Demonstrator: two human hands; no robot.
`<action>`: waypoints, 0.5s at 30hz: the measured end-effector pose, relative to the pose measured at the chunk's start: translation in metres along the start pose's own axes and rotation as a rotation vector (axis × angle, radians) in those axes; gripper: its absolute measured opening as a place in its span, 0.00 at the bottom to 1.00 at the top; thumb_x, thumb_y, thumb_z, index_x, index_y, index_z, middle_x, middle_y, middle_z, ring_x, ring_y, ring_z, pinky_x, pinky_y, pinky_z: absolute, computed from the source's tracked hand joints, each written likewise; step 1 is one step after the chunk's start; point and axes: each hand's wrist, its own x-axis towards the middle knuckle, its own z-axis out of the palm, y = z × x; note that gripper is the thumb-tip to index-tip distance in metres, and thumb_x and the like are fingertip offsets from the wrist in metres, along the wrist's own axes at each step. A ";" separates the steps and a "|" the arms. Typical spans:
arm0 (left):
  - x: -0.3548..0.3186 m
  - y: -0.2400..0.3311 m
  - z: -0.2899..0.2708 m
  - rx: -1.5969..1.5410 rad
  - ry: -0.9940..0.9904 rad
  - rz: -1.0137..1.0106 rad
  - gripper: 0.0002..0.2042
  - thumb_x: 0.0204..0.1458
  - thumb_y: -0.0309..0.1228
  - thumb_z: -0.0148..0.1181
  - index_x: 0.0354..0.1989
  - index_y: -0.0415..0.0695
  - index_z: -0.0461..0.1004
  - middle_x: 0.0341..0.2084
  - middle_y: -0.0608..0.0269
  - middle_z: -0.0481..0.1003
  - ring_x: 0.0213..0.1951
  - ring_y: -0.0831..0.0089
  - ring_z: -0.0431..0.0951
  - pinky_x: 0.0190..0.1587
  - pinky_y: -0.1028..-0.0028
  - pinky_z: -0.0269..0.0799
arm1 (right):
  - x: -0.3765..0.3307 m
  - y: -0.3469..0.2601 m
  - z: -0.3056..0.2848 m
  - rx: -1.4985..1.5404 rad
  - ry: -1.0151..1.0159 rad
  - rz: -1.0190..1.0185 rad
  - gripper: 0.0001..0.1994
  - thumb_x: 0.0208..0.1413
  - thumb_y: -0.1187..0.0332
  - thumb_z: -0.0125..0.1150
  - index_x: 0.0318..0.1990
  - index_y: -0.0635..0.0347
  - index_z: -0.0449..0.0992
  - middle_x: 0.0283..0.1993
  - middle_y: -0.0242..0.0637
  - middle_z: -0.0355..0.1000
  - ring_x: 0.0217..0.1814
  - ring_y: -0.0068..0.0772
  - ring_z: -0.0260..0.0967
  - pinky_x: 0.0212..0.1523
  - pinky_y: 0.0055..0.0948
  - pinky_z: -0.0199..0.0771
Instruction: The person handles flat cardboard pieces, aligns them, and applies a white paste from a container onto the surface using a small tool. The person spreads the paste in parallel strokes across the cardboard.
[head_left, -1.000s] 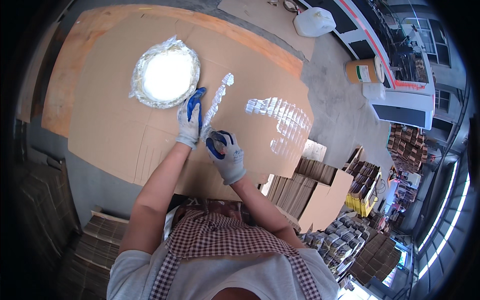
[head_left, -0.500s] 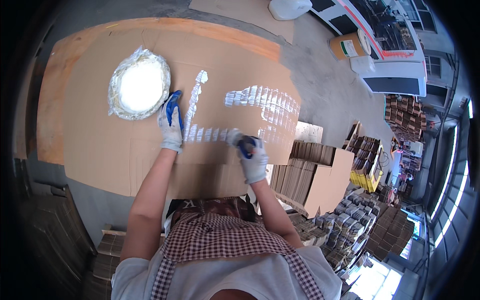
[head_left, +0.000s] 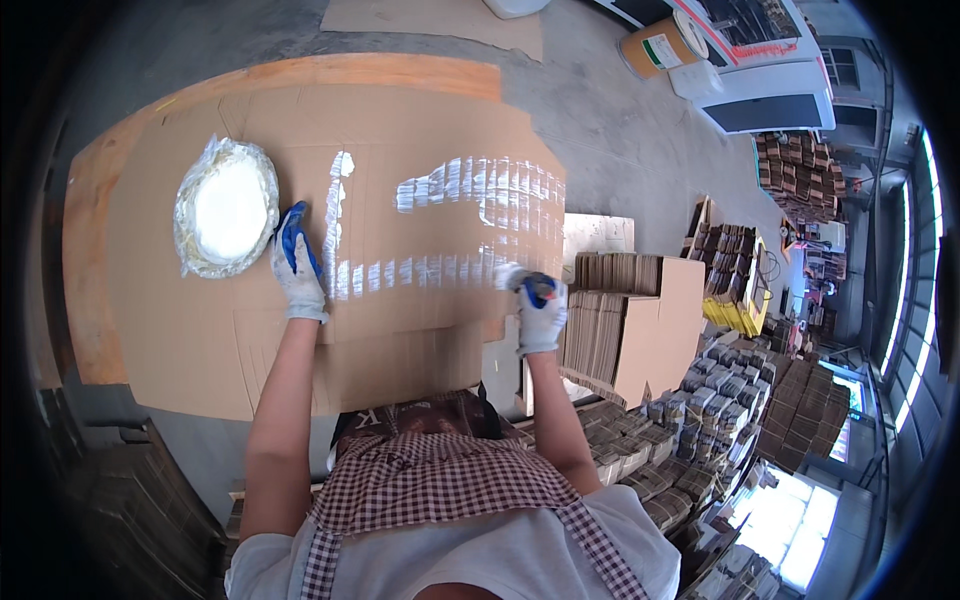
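My right grip (head_left: 541,305) is clenched around a brush (head_left: 512,276); handle mostly hidden in my fist, head motion-blurred. Head sits at the right end of the lower streak row (head_left: 405,272), near the right edge of the cardboard (head_left: 190,330).

My left grip (head_left: 297,270) is released: resting on the cardboard, fingers stretched away from me, nothing visible in it. Both gloves pale with blue on the fingers.

Bowl (head_left: 186,232) is on the cardboard, left of my left grip and just beside it; can't tell if they touch. Wrapped in crinkled clear plastic, white paste (head_left: 232,212) inside, washed out by glare, so no read on level.

Other white marks: near-upright strip (head_left: 333,215) right of my left fingers, wide ribbed band (head_left: 500,180) upper right, above the lower row.

Cardboard lies on a wooden counter (head_left: 90,260), orange-brown edge showing far side and left. Carton stack (head_left: 592,330) just right of my right grip. Brown drum (head_left: 650,50) on the floor (head_left: 600,140), upper right.
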 end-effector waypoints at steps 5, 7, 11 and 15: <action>0.001 -0.005 0.002 0.065 0.015 0.001 0.21 0.66 0.40 0.45 0.57 0.39 0.75 0.56 0.53 0.76 0.60 0.56 0.71 0.67 0.61 0.58 | 0.025 0.023 -0.012 0.197 0.079 0.103 0.17 0.50 0.70 0.69 0.48 0.62 0.75 0.46 0.46 0.73 0.47 0.46 0.74 0.49 0.39 0.75; 0.001 -0.004 -0.003 0.086 -0.003 0.030 0.21 0.66 0.40 0.44 0.57 0.39 0.75 0.56 0.53 0.76 0.60 0.56 0.71 0.67 0.61 0.58 | 0.002 -0.056 0.007 0.406 -0.142 0.144 0.18 0.50 0.71 0.70 0.50 0.60 0.76 0.49 0.45 0.74 0.50 0.42 0.75 0.51 0.35 0.74; 0.005 0.001 0.004 0.085 -0.044 0.080 0.21 0.67 0.40 0.42 0.58 0.40 0.74 0.56 0.54 0.75 0.60 0.56 0.71 0.66 0.61 0.59 | -0.021 -0.093 0.064 0.440 -0.412 -0.158 0.20 0.50 0.71 0.70 0.52 0.58 0.77 0.49 0.41 0.75 0.51 0.40 0.74 0.53 0.34 0.74; 0.003 0.003 -0.001 0.089 -0.033 0.066 0.20 0.67 0.39 0.43 0.58 0.40 0.74 0.56 0.55 0.75 0.60 0.56 0.71 0.66 0.60 0.60 | 0.026 -0.048 0.044 0.196 -0.239 -0.016 0.19 0.49 0.70 0.70 0.49 0.59 0.76 0.46 0.44 0.74 0.47 0.45 0.75 0.49 0.38 0.75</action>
